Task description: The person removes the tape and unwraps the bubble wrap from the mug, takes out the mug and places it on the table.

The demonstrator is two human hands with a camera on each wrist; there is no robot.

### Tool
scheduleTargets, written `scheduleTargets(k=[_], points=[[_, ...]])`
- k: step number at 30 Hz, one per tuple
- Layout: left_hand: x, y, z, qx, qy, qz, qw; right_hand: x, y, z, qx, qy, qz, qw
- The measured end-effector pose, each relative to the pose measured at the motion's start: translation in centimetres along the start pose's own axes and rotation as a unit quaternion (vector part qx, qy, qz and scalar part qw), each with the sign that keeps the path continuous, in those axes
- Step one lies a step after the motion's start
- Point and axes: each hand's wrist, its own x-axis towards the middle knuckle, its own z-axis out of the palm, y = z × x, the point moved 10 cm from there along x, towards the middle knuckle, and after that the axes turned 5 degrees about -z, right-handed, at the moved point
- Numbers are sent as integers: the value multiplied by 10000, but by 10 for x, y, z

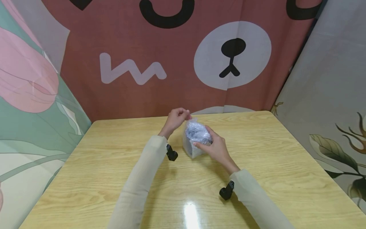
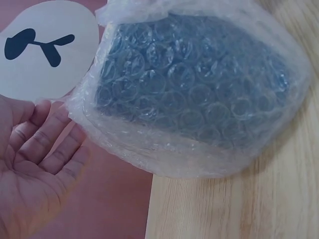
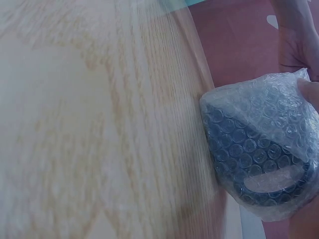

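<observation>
A bubble-wrapped package [image 1: 198, 135] is held upright over the far middle of the table. Through the clear wrap [image 2: 194, 94] in the left wrist view, a dark bluish item shows; its kind cannot be made out. My right hand [image 1: 218, 147] grips the package from the right, thumb on the near side. At the upper left corner, my left hand [image 1: 175, 121] pinches the edge of the wrap between thumb and forefinger, its other fingers loosely bent. The right wrist view shows the package [image 3: 249, 144] with a pale oval patch against the dark item.
The wood-grain table [image 1: 114, 178] reaches back to a brown curtain [image 1: 177, 95] printed with a bear face. Patterned cloths hang at the left [image 1: 25, 127] and right [image 1: 328, 105] sides. A small black camera sits at each wrist.
</observation>
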Motion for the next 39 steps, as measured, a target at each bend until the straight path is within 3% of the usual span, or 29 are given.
scheduleTargets(k=[11,24,30,39], points=[[7,-13,-4,-843,113,-518,9950,3,0,1,46,-37,85,9999],[15,-40,-7,-1946,335,-1381,9705,3,0,0,59,-22,91,9999],[15,-44,-6,-2115,317,-1537,9647,3,0,0,49,-16,72,10000],[16,-45,-5,-2337,423,-1492,9599,2,0,0,39,14,70,10000]])
